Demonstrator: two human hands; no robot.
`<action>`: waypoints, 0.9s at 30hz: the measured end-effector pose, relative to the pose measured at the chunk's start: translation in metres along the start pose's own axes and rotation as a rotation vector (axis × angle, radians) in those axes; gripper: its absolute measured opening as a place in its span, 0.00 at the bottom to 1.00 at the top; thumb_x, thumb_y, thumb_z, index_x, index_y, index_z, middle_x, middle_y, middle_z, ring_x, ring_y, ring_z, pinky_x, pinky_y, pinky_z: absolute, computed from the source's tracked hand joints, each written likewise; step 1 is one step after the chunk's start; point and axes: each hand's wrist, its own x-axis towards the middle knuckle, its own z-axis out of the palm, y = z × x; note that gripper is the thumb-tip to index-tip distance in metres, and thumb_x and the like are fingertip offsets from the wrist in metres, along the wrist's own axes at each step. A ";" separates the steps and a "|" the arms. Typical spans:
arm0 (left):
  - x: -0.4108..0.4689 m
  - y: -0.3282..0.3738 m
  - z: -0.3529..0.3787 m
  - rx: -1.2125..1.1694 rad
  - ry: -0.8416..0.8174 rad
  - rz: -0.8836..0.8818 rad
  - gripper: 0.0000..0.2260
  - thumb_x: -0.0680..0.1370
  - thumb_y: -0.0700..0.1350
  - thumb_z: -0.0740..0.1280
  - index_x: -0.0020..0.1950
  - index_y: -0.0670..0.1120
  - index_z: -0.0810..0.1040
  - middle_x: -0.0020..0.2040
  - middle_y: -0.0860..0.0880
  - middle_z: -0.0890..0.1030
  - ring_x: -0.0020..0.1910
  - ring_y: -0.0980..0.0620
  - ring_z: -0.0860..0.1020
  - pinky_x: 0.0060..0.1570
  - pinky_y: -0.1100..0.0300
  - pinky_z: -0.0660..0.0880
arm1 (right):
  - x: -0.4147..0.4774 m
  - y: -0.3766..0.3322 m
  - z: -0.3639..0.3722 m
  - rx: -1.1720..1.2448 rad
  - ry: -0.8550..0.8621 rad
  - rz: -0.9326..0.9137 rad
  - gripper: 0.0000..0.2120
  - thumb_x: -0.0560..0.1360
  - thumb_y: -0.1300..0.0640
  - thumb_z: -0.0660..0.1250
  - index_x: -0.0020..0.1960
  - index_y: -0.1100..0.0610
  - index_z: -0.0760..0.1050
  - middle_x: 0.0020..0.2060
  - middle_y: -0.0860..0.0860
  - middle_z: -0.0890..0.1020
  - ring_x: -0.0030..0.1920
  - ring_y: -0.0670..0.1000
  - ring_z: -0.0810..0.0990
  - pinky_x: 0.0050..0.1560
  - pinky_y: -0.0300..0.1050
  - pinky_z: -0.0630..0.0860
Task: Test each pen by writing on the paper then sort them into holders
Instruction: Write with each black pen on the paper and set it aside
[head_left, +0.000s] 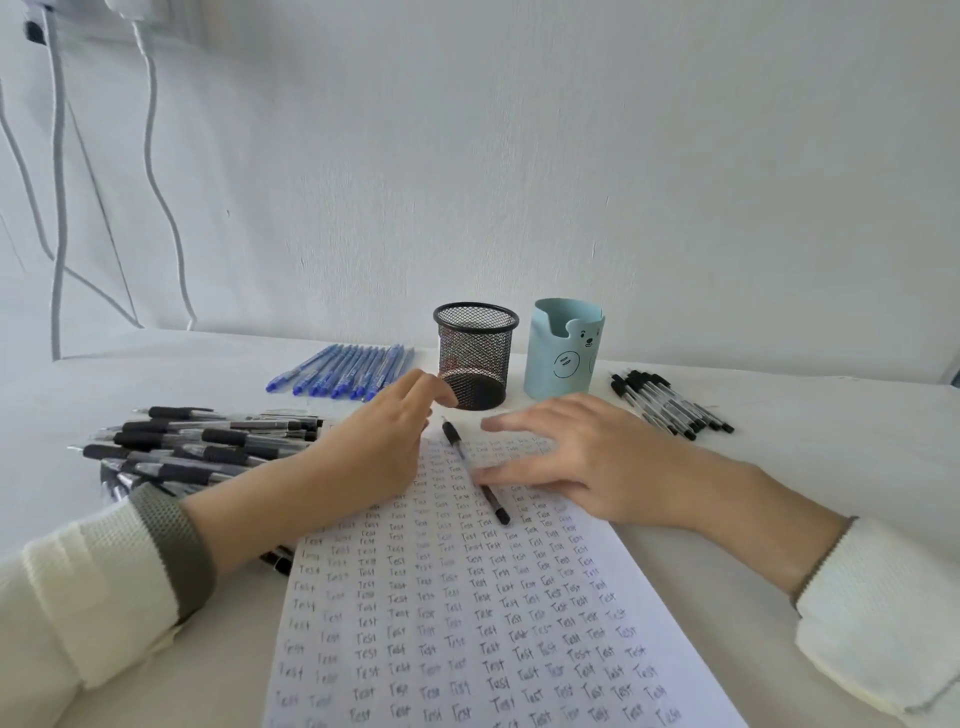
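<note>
A white paper (467, 613) covered with rows of the word "Test" lies in front of me. One black pen (475, 470) lies loose on its upper part, tip toward the holders. My left hand (374, 447) rests on the paper's left edge, fingers loosely bent, holding nothing. Just right of the pen hovers my right hand (561, 457), fingers spread and blurred, its thumb near the pen's middle. Behind stand an empty black mesh holder (475, 358) and a light blue bear holder (563, 348).
A heap of black-grip pens (202, 449) lies at the left. Several blue pens (343, 371) lie in a row left of the mesh holder. Several black-capped pens (670, 402) lie at the right. White cables (150, 171) hang on the wall at the far left.
</note>
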 end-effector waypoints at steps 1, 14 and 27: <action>0.000 0.001 0.000 0.002 -0.006 -0.006 0.20 0.80 0.31 0.56 0.67 0.51 0.65 0.62 0.58 0.65 0.62 0.58 0.71 0.62 0.63 0.69 | 0.001 -0.002 0.001 -0.027 0.015 -0.018 0.19 0.79 0.54 0.58 0.67 0.42 0.75 0.68 0.50 0.75 0.62 0.51 0.76 0.62 0.50 0.72; -0.007 0.010 -0.016 -0.033 -0.205 0.183 0.13 0.80 0.60 0.55 0.59 0.59 0.73 0.62 0.63 0.72 0.62 0.64 0.71 0.67 0.58 0.68 | -0.001 -0.001 -0.005 0.319 0.477 0.112 0.10 0.84 0.53 0.55 0.62 0.51 0.71 0.50 0.48 0.81 0.49 0.49 0.79 0.55 0.41 0.70; -0.015 0.029 -0.011 0.165 -0.484 0.115 0.31 0.72 0.77 0.48 0.74 0.74 0.46 0.77 0.70 0.45 0.78 0.62 0.48 0.76 0.58 0.43 | 0.000 0.024 -0.028 1.158 0.579 0.885 0.34 0.59 0.28 0.69 0.51 0.54 0.73 0.28 0.42 0.67 0.31 0.45 0.63 0.38 0.43 0.61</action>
